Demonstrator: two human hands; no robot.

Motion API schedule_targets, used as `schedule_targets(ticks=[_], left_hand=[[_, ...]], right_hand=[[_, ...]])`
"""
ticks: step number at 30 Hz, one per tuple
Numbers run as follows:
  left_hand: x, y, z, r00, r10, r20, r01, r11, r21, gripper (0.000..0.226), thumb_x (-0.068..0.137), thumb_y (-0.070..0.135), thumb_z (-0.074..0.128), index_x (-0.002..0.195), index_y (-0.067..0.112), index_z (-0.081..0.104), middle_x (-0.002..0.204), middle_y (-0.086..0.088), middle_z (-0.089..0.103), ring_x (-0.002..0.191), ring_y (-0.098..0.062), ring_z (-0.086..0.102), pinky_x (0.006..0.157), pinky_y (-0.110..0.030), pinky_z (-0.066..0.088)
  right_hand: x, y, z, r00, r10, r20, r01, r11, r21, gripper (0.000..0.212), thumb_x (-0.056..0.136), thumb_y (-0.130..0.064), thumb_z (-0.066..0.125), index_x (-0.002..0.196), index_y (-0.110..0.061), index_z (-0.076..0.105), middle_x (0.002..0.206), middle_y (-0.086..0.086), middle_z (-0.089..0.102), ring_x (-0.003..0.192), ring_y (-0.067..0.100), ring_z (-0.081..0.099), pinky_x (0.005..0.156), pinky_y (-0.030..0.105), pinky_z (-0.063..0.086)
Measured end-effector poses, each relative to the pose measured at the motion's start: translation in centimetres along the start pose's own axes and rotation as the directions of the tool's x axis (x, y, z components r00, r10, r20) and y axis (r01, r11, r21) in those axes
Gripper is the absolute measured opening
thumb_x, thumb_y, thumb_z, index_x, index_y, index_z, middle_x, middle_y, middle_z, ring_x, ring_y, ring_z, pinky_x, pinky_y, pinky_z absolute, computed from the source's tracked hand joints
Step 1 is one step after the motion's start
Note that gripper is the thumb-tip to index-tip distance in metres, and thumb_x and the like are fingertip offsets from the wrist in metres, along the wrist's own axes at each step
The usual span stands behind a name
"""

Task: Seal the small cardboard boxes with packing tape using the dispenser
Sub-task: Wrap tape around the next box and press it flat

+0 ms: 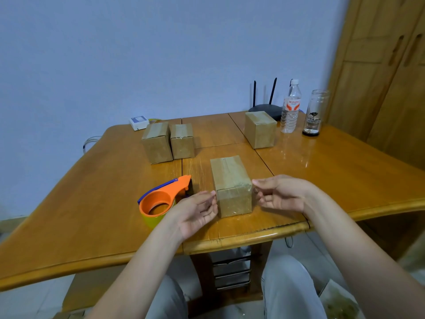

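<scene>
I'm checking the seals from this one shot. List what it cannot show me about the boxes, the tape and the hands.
- Nearest box: bottom and far side face away from the head view.
- Two left boxes and far right box: top seams too small to judge.
- Tape dispenser: left hand covers its near edge; the blade is hidden.
- Right hand: whether its curled fingertips touch the box is unclear.

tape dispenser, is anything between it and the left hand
Nothing visible. The dispenser lies on the table just left of the left hand, which is at the near box; the hand even overlaps its near edge in view. The other boxes stand farther back.
</scene>
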State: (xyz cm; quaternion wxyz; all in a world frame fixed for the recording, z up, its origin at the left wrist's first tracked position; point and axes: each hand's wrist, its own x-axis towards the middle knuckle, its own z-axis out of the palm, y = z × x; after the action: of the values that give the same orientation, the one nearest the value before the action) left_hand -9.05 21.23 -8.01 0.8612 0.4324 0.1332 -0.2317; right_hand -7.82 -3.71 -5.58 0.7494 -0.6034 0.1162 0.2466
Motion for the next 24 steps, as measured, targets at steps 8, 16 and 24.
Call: schedule_targets(ticks=[8,16,24], left_hand=[[-0.2,0.1,-0.4,0.999,0.015,-0.042,-0.015,1.0,0.014,0.06,0.079,-0.009,0.07,0.135,0.003,0.05,0.095,-0.018,0.073,0.079,-0.021,0.07,0.07,-0.031,0.061],[0.4,-0.5,-0.2,0.997,0.04,-0.072,-0.039,0.999,0.014,0.056,0.081,-0.008,0.07,0.133,0.002,0.052,0.086,-0.014,0.073,0.081,-0.02,0.068,0.065,-0.029,0.06],[0.6,-1.5,0.2,0.986,0.084,-0.141,-0.069,0.992,0.106,0.041,0.08,-0.003,0.073,0.118,0.003,0.061,0.1,-0.015,0.069,0.084,-0.019,0.061,0.067,-0.028,0.052]], right_hand=[[0.2,1.4,0.1,0.993,-0.03,-0.118,0.041,0.995,0.094,0.024,0.087,0.003,0.068,0.11,0.003,0.068,0.087,0.012,0.07,0.079,0.019,0.065,0.062,0.027,0.059],[0.6,2.4,1.5,0.973,-0.119,-0.199,0.156,0.972,0.177,0.022,0.089,0.012,0.061,0.108,0.002,0.065,0.093,0.015,0.068,0.086,0.023,0.065,0.078,0.035,0.057],[0.9,4.2,1.1,0.976,-0.083,-0.2,0.106,0.988,0.111,0.02,0.091,0.011,0.061,0.108,0.0,0.062,0.096,0.019,0.066,0.08,0.023,0.065,0.067,0.032,0.063]])
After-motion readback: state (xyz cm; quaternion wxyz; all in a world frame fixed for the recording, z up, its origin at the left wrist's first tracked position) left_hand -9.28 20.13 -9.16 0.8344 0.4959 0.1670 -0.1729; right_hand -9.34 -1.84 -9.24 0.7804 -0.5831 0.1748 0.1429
